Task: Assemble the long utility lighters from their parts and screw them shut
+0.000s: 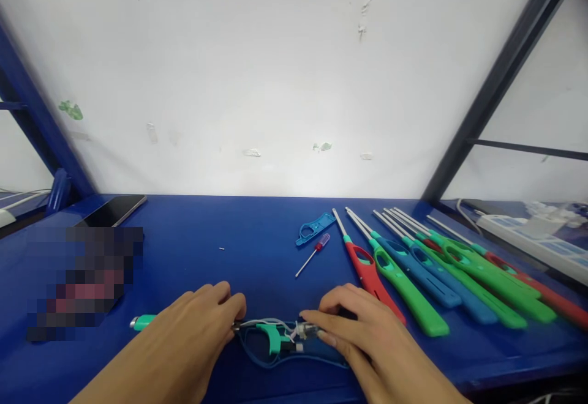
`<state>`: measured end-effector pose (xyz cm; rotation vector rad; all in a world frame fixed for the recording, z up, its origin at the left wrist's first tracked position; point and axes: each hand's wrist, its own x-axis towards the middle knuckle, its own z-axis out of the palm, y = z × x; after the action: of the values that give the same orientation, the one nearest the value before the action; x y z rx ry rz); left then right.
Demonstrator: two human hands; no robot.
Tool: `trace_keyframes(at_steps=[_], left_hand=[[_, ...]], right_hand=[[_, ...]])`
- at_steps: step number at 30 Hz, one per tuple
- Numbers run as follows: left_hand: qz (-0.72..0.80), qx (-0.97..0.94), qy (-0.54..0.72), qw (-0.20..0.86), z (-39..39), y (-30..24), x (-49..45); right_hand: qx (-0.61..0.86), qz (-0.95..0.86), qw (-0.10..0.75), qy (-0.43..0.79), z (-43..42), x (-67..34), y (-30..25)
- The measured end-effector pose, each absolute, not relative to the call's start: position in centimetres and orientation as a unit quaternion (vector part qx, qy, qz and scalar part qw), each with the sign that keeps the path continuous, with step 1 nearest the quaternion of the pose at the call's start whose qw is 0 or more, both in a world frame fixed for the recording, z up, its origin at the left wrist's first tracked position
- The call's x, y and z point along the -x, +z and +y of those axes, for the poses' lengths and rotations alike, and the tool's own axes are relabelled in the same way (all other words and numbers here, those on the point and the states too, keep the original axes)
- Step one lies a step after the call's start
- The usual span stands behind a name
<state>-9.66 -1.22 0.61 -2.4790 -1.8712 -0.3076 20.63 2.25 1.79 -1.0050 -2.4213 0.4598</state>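
Note:
An opened blue gas lighter [294, 360] lies in front of me at the table's near edge, its insides showing. Its teal trigger [274, 338] sits in the shell, with a thin pale tube and wire running above. My left hand [197, 324] is closed around the front part, and a teal nozzle collar [143, 322] shows to its left. With thumb and fingers, my right hand [367, 324] pinches the inner parts by the clear-and-metal valve piece [305, 330]. The fingers hide much of the rear half.
A loose blue shell half [316, 228] and a small screwdriver [313, 254] lie behind my hands. Several red, green and blue lighters [408, 291] lie in a row at the right. A phone [113, 210] rests at the left, a power strip [535, 242] far right.

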Motion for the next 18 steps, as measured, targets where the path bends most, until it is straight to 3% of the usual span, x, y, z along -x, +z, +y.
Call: trace_keyframes(at_steps=[5,11,18], left_hand=[[-0.570,0.821,0.040,0.001,-0.5,3.8,6.8],[-0.492,0.867,-0.082,-0.021,-1.0,5.5,4.1],[-0.464,0.882,-0.084,-0.016,-0.7,4.3,4.1]], right_hand=[[0.379,-0.879,0.230,0.178,2.3,-20.5,1.9],[0.377,-0.880,0.216,0.190,2.3,-20.6,2.1],[0.390,-0.873,0.218,0.196,1.9,-20.5,2.2]])
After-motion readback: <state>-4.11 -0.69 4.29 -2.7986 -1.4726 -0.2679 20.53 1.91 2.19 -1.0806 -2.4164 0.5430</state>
